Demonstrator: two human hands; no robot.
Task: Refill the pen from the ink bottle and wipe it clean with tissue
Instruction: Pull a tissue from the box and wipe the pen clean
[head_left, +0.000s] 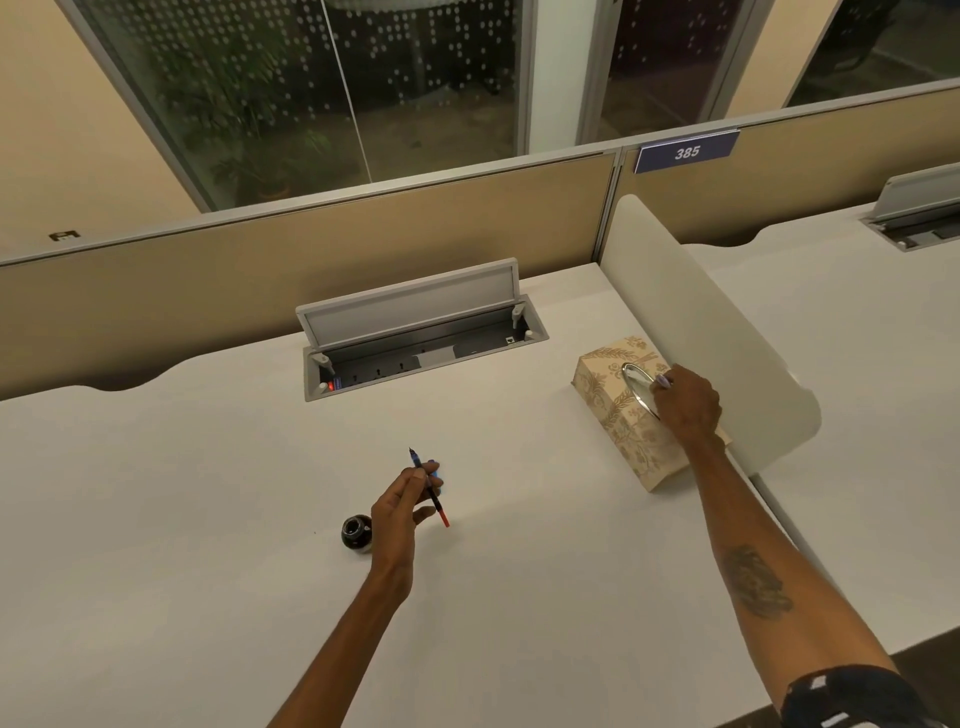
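Hands are both occupied: the light, stiff pen (429, 486) is pinched mid-barrel by the left hand (402, 512) just at three o'clock of the open, spillable ink bottle (357, 531), while soft, tearable tissue is reached for by the right hand (688, 402), fingers curled at the tissue box (621, 415) slot.

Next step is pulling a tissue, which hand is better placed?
Right. The right hand is already on top of the tissue box, fingers at its oval opening. The left hand is occupied holding the pen beside the ink bottle.
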